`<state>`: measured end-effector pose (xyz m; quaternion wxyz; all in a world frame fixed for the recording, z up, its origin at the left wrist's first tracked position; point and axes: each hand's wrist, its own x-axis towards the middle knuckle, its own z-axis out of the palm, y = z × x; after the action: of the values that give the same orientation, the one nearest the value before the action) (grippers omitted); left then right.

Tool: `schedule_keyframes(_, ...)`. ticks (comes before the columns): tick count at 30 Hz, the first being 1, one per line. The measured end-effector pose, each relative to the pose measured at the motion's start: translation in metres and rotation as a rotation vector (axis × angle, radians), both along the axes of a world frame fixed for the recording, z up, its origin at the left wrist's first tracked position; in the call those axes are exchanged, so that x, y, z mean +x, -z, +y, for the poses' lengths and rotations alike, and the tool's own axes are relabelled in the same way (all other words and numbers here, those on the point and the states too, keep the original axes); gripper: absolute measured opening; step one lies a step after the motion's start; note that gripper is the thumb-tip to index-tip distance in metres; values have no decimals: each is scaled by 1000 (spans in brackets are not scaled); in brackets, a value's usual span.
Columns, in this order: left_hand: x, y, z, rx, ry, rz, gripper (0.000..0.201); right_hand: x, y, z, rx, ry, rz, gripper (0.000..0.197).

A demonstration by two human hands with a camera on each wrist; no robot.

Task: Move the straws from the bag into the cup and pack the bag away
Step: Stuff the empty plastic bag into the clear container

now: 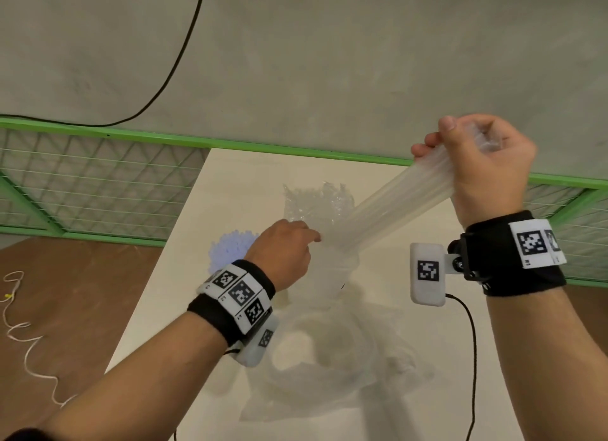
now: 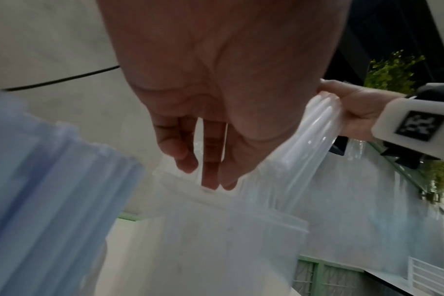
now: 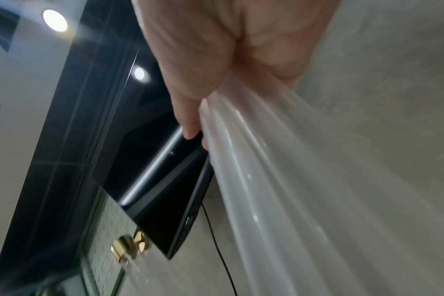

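Straws (image 1: 391,207): long axis slanted, upper end far-right, clamped by right hand (image 1: 483,164).
Left hand (image 1: 283,250): bag (image 1: 316,207) mouth pinched.

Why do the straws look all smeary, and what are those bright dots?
Right wrist view: the clear straws streak from motion blur, and the bright dots are ceiling lights glaring. Left wrist view: the blue straws are close and out of focus. Head view: sharper, but edges bend from the wide lens.

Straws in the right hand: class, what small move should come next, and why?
Probably keep drawing the clear straws up and out. The right hand grips their top end, while their lower ends sit inside the clear bag, whose mouth the left hand pinches. They are not yet free for the cup.
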<state>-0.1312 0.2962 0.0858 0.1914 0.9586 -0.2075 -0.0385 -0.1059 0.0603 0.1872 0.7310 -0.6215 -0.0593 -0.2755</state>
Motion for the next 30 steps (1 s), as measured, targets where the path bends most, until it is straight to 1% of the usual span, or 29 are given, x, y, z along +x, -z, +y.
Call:
schedule_keyframes(5,4,-2,2,-14,12,41,44,1,7,24,-210,-110,-6,10)
schedule_keyframes(8,4,-1,4,-33,16,55,41,2,10,38,-367,-166,-14,9)
schedule_keyframes(10,5,0,6,-45,13,71,41,2,16,47,-435,-186,-23,11)
schedule_keyframes(13,9,-2,10,-66,-13,53,41,-2,34,61,-563,-199,-44,14)
schedule_keyframes(15,9,-5,13,-117,-41,34,36,-6,54,68,-665,-205,-76,14)
schedule_keyframes(17,8,-7,16,-176,-75,-12,33,-7,81,70,-823,-197,-109,16)
schedule_keyframes(19,6,-7,20,-238,-133,-113,30,-5,107,68,-1065,-195,-145,27)
schedule_keyframes(21,2,-5,20,-279,-171,-189,34,-2,120,62,-1234,-201,-194,37)
schedule_keyframes(22,1,-3,18,-275,-168,-188,39,1,122,60,-1290,-193,-212,40)
schedule_keyframes(25,-6,5,11,-240,-131,-41,58,3,123,58,-1431,-178,-211,45)
schedule_keyframes(27,-9,10,9,-240,-128,41,65,2,125,56,-1494,-196,-198,48)
schedule_keyframes(30,-12,12,7,-265,-139,83,70,-1,127,53,-1580,-246,-146,52)
